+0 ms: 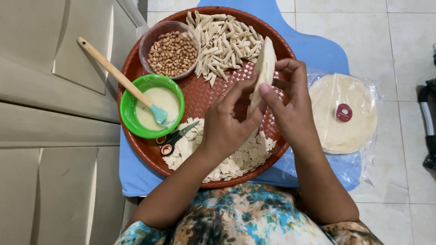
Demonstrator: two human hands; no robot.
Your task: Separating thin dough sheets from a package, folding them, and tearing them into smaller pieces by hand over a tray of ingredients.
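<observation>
Both hands, left hand point(227, 122) and right hand point(290, 106), close their grip on a pale dough sheet point(263, 68) held upright between their fingertips

Both arms are bare to the elbows, a thin ring on the left hand point(225, 121), and a loose teal, blue and brown tie-dye top.

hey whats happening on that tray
A person sits over a round red tray, holding a folded dough sheet upright between the left hand and right hand. On the tray lie cut dough squares, rolled dough sticks, a bowl of peanuts, a green bowl of white paste with a brush, and scissors. A bagged stack of wrappers lies alongside.
</observation>
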